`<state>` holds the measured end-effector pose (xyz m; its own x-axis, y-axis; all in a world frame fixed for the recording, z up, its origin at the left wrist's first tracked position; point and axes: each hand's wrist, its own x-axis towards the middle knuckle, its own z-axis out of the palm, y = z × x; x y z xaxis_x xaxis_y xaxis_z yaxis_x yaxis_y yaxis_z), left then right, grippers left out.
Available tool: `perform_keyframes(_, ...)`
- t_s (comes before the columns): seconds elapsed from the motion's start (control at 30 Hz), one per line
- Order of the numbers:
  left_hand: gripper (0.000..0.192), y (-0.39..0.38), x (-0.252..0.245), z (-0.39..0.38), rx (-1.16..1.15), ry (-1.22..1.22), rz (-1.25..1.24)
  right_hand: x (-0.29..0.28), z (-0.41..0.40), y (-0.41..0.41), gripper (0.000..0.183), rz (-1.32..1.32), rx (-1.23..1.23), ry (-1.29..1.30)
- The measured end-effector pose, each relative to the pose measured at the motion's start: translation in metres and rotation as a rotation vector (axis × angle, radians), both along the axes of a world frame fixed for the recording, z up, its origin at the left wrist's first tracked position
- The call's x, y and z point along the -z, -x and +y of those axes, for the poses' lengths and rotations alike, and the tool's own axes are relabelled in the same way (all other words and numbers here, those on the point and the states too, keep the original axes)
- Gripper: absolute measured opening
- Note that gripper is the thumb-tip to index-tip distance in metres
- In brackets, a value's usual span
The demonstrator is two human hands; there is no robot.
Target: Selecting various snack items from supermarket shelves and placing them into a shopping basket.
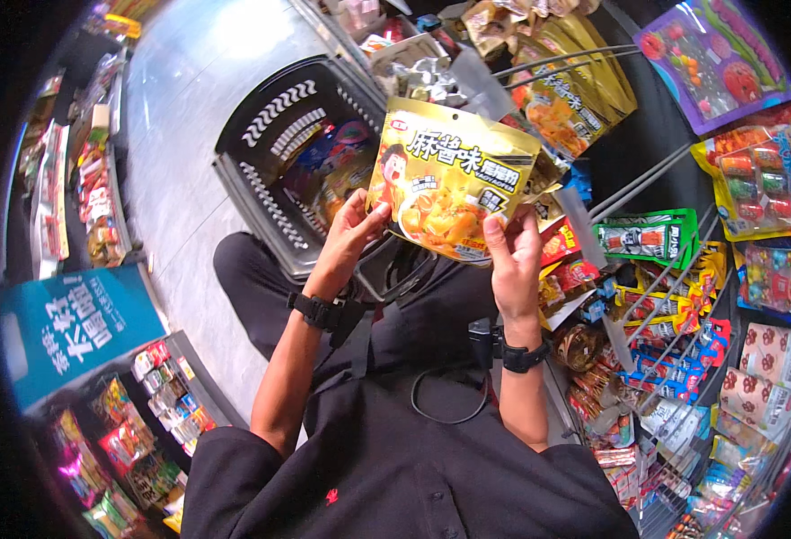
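A gold and yellow food pouch (pixel 452 182) with a noodle picture and printed writing is held up in front of me. My left hand (pixel 358 226) grips its lower left edge, thumb on the front. My right hand (pixel 513 249) pinches the lower right corner, thumb on the front, fingers behind. Behind and left of the pouch, a black plastic basket (pixel 233 128) stands on the floor with colourful packets inside, partly hidden by the pouch and my left hand. Similar gold pouches (pixel 564 101) hang from a metal hook at the upper right.
On the right, a rack of metal hooks bears bagged snacks, among them a green packet (pixel 648 237) and a purple-edged packet (pixel 715 67). A box of small wrapped items (pixel 429 77) lies beyond the pouch. Shelves of snacks (pixel 102 195) and a blue sign (pixel 85 330) stand left.
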<state>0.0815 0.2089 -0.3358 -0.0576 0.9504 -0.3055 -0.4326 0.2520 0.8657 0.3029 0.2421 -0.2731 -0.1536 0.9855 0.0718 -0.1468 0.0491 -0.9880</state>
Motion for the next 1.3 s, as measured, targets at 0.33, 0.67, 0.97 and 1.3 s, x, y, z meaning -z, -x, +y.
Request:
perform_keyframes(0.33, 0.036, 0.014, -0.067, -0.095, -0.197, -0.157, 0.144, -0.005, -0.045, 0.023, 0.023, 0.102, -0.222, 0.18)
perform_keyframes(0.67, 0.064, -0.02, -0.152, -0.147, 0.168, -0.756, 0.64, 0.006, -0.046, 0.064, 0.06, 1.186, -1.089, 0.746)
perform_keyframes(0.97, 0.06, -0.064, -0.173, -0.154, 0.034, -0.703, 1.221, -0.021, -0.058, 0.111, 0.053, 1.595, -1.308, 0.663)
perform_keyframes(1.3, 0.057, -0.08, -0.173, -0.158, 0.002, -0.699, 1.269, -0.022, -0.058, 0.109, 0.055, 1.622, -1.288, 0.686)
